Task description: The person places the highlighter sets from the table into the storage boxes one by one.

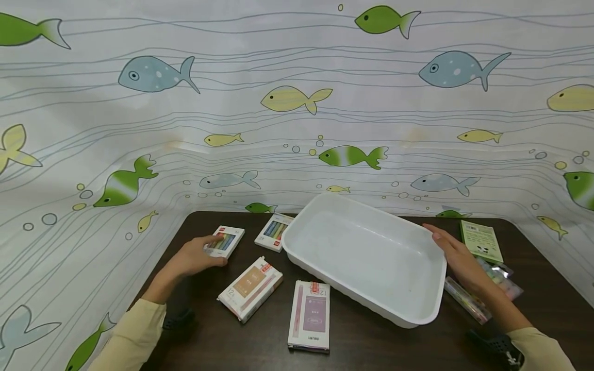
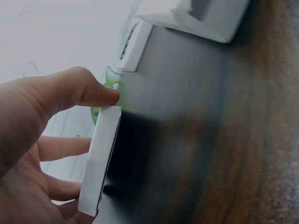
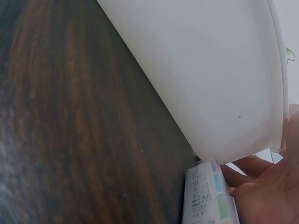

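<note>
My left hand (image 1: 197, 255) grips a small white box of coloured sticks (image 1: 226, 240), which shows a window of yellow, red and blue on its face. In the left wrist view the thumb presses one edge of this box (image 2: 100, 161), with the fingers behind it. At the right end of a large white plastic tray (image 1: 362, 247), my right hand (image 1: 459, 257) holds the rim, thumb at the edge. The right wrist view shows the tray's outer wall (image 3: 219, 79) and fingers partly hidden behind its corner.
Another box of coloured sticks (image 1: 274, 233) lies left of the tray. An orange-labelled box (image 1: 250, 288) and a purple-labelled box (image 1: 309, 315) lie in front. Right of the tray are a green packet (image 1: 482, 241), a clear pen pack (image 1: 467, 300) and a pastel-coloured pack (image 1: 503, 281).
</note>
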`<state>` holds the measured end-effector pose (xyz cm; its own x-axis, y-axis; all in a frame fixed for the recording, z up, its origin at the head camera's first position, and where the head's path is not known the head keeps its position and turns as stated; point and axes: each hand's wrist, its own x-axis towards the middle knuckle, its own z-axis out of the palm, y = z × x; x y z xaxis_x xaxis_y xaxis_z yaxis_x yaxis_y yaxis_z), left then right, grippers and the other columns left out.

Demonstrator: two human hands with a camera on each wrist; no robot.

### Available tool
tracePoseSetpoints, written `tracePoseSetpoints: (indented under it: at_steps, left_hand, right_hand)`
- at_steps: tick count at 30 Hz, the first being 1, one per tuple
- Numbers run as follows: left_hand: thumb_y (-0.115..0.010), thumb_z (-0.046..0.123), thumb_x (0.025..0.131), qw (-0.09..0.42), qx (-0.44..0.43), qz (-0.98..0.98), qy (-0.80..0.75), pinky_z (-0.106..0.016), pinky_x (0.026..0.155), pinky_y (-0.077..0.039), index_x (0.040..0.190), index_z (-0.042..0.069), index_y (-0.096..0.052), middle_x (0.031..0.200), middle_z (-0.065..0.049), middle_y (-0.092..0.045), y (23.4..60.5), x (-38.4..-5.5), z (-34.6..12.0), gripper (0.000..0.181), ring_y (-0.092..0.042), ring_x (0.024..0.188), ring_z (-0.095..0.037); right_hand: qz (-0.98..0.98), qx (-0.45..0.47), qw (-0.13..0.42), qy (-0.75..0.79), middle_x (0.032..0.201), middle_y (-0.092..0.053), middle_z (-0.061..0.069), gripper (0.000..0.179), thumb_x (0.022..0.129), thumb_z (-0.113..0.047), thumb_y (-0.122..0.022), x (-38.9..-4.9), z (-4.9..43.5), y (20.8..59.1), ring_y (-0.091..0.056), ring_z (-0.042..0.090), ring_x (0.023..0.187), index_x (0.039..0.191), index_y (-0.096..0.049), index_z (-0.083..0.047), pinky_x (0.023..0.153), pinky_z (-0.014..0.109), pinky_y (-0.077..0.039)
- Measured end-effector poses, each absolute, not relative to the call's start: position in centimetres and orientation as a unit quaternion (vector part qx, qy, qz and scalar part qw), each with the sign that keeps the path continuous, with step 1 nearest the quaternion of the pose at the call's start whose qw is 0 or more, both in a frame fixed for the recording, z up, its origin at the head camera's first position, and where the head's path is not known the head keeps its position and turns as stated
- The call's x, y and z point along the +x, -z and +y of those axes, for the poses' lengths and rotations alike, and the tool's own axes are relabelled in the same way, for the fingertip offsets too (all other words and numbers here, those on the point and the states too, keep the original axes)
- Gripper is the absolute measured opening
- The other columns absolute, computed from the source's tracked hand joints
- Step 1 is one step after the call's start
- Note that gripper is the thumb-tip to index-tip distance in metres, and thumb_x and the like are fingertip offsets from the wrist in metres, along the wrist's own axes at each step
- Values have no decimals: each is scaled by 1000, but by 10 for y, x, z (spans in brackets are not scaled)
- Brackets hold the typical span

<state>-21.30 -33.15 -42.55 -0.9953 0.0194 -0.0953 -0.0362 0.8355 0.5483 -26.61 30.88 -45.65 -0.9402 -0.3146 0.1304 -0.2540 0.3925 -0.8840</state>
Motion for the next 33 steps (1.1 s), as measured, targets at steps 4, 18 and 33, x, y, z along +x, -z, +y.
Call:
tracePoseSetpoints:
  at_steps: [4,18,33]
  left_hand:
    - [-84,31,81,61,-15,940,-334,-44,83,-41,147,-1,-52,136,-30,-50,419,-209,-332,80,-51,102,-35]
    - [-85,17,78,60,-5,926,-372,-38,76,-43,145,-4,-53,138,-33,-46,415,-206,-337,77,-51,100,-34]
    - [-86,10,78,73,-13,852,-518,-34,85,-43,145,-1,-55,138,-28,-43,418,-211,-348,74,-47,107,-34]
  right_hand:
    - [840,-170,26,515,154,-36,28,61,112,-42,-31,-265,309,455,-59,30,121,163,-24,-7,83,28,-54]
    - [844,-148,42,514,155,-35,27,66,111,-47,-34,-268,308,457,-52,47,125,163,-21,-9,84,38,-56]
    - [851,-147,30,503,157,-32,29,65,111,-45,-34,-267,306,457,-48,53,128,163,-22,-8,88,56,-53]
